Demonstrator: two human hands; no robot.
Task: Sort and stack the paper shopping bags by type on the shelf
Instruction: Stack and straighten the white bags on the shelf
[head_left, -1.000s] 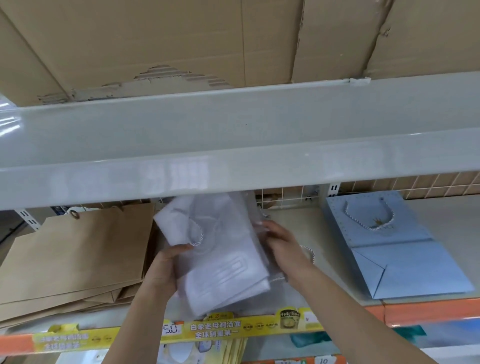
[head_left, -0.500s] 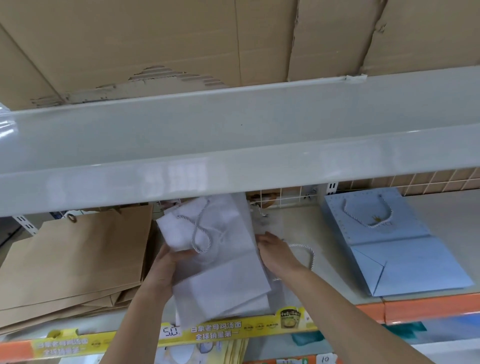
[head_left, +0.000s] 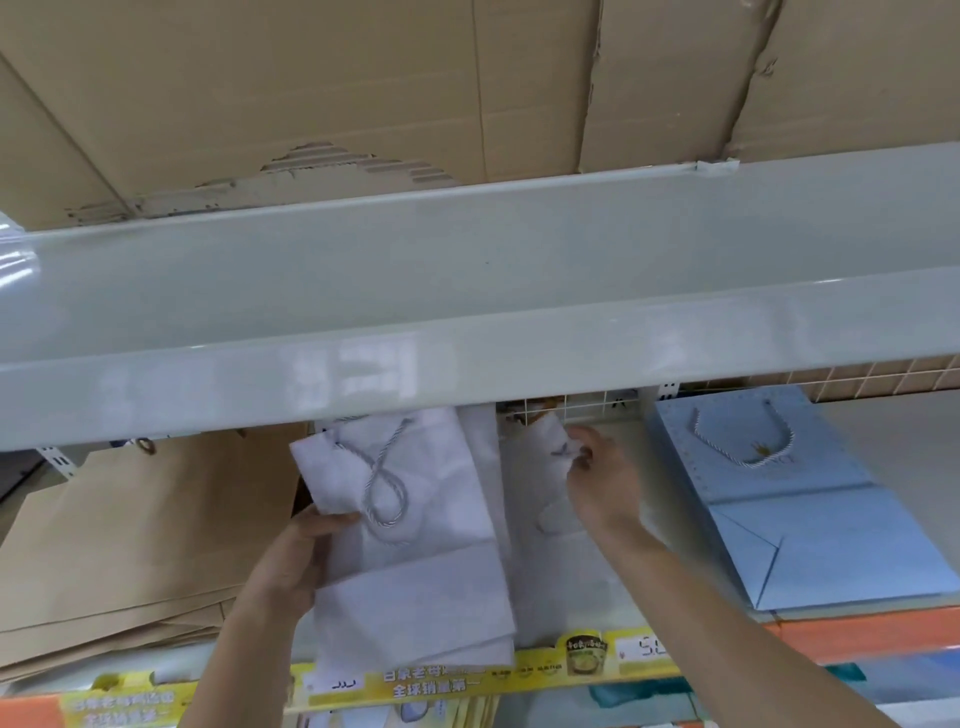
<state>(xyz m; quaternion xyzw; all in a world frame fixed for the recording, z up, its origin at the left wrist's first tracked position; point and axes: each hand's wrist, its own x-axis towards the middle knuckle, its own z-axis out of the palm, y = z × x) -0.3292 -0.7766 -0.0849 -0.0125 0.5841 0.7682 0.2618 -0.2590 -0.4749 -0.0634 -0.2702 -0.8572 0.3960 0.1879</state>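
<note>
A stack of white paper bags (head_left: 415, 587) with a grey rope handle lies flat on the shelf (head_left: 883, 431) in the middle. My left hand (head_left: 298, 561) grips the stack's left edge, thumb on top. Further back, my right hand (head_left: 602, 478) pinches the top corner of another white bag (head_left: 545, 467) lying to the right of the stack. A pile of brown kraft bags (head_left: 135, 535) sits at the left. A light blue bag (head_left: 800, 499) with a white rope handle lies flat at the right.
The grey shelf above (head_left: 467, 322) overhangs and hides the rear of the bags. Cardboard boxes (head_left: 363, 83) stand on it. A wire grid back panel (head_left: 576, 408) closes the shelf behind. A yellow price strip (head_left: 441, 680) runs along the front edge.
My right hand has left the white stack and reached back and right to the other white bag. The stack has swung upright under my left hand.
</note>
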